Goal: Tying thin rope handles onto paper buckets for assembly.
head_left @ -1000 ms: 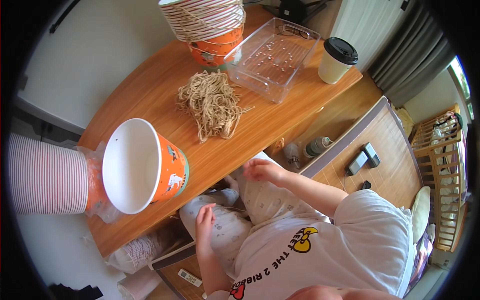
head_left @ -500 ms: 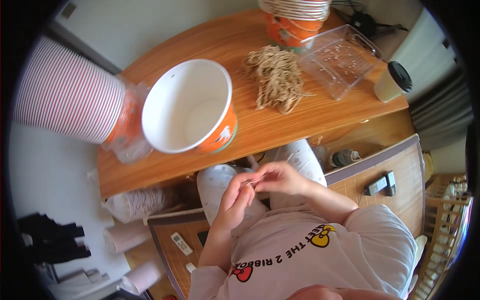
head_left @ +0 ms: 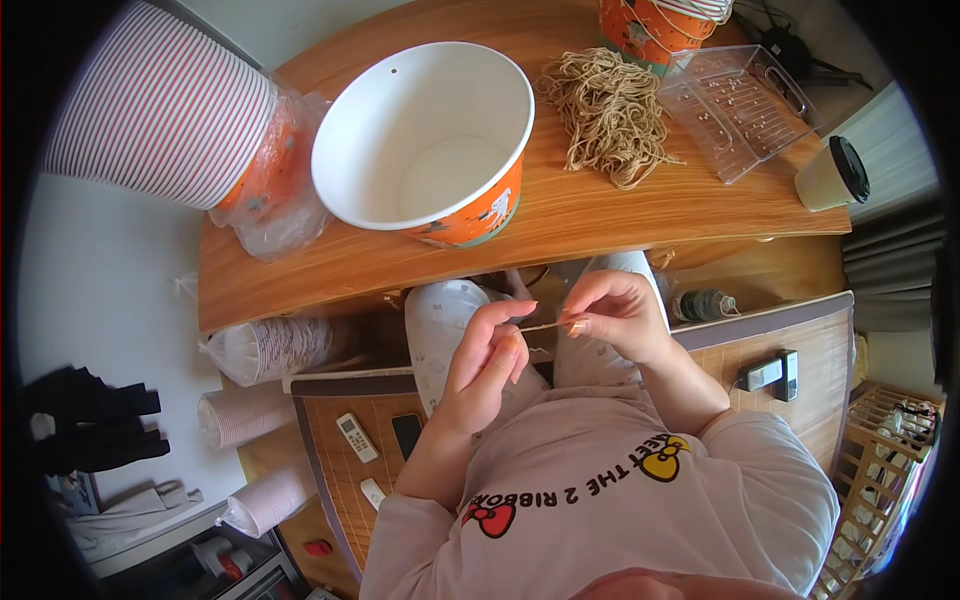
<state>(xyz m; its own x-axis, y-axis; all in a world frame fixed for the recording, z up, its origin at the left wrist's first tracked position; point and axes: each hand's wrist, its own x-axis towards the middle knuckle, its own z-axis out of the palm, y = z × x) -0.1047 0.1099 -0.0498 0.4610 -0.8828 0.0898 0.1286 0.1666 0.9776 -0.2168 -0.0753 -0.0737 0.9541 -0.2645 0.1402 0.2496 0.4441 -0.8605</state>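
Above my lap, a short piece of tan twine (head_left: 543, 327) is stretched between my two hands. My left hand (head_left: 488, 362) pinches one end, its index finger held out above. The thumb and fingertips of my right hand (head_left: 622, 318) grip the other end. A loose heap of the same twine (head_left: 612, 115) lies on the wooden table (head_left: 400, 268) ahead of me. To its left stands a large white paper bucket (head_left: 430, 120) with an orange printed outside and a small hole near its rim; no cord shows in that hole.
At the left leans a tall stack of nested buckets (head_left: 165, 105), partly in clear plastic. Back right are orange buckets with cords (head_left: 650, 32), a clear tray (head_left: 740, 110) of small bits and a lidded cup (head_left: 832, 175). Bagged stacks (head_left: 285, 348) sit below the table.
My hands have moved apart, and the twine between them now shows as a taut line. The view has shifted, so the table and its things sit higher in the picture.
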